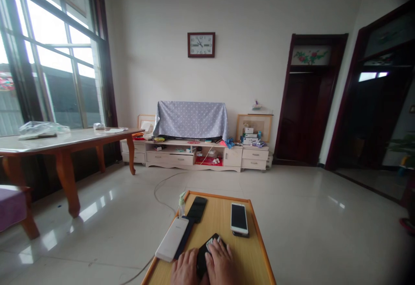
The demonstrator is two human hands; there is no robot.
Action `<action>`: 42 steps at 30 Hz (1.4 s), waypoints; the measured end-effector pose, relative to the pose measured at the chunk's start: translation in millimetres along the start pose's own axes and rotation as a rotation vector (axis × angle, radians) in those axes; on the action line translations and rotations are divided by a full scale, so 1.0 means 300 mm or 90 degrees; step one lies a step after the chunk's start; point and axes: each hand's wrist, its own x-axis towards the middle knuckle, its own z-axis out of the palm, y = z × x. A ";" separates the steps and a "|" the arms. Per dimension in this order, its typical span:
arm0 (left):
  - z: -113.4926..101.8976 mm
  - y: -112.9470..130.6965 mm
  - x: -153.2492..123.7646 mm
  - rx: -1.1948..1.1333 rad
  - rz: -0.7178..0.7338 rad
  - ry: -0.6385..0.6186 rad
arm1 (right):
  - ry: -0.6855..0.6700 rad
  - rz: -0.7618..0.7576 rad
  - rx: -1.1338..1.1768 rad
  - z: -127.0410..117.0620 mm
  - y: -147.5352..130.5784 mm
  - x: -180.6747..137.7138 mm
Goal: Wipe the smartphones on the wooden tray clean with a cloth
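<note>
A black smartphone [202, 259] lies at the near part of a small wooden table [223, 216], between my two hands. My left hand [185, 268] is at its left edge, with bent fingers closed against it; its thumb is mostly hidden. Over the phone's right side lies my right hand [221, 262], its fingers pressing a small white cloth-like piece [210, 243] onto the surface. To the left a white phone [171, 238] rests on a dark one, and a black phone [197, 209] lies beyond. A white-framed phone [239, 218] sits on another dark device at the right.
A small clear pump bottle [181, 205] stands at the table's left edge. A cable [154, 192] runs over the tiled floor. A larger table [94, 140] stands left. Along the far wall is a low cabinet [168, 159] with a cloth-covered object [191, 118].
</note>
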 end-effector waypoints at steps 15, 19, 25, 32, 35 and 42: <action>0.004 -0.011 0.007 0.017 -0.019 -0.023 | -0.026 -0.077 0.038 -0.003 -0.021 -0.011; 0.046 -0.048 0.020 0.006 -0.012 -0.023 | -0.014 -0.123 0.071 0.057 -0.022 -0.045; 0.054 -0.055 0.010 -0.041 -0.008 0.017 | -0.101 -0.107 0.069 -0.005 -0.005 -0.031; 0.045 -0.050 -0.006 -0.075 -0.005 0.042 | -0.127 0.082 -0.006 -0.077 0.003 0.036; 0.055 -0.066 -0.007 -0.081 -0.002 0.051 | -0.124 0.024 0.012 -0.008 -0.019 0.004; 0.047 -0.080 -0.023 -0.077 0.007 0.041 | -0.160 -0.115 0.079 0.042 -0.089 -0.084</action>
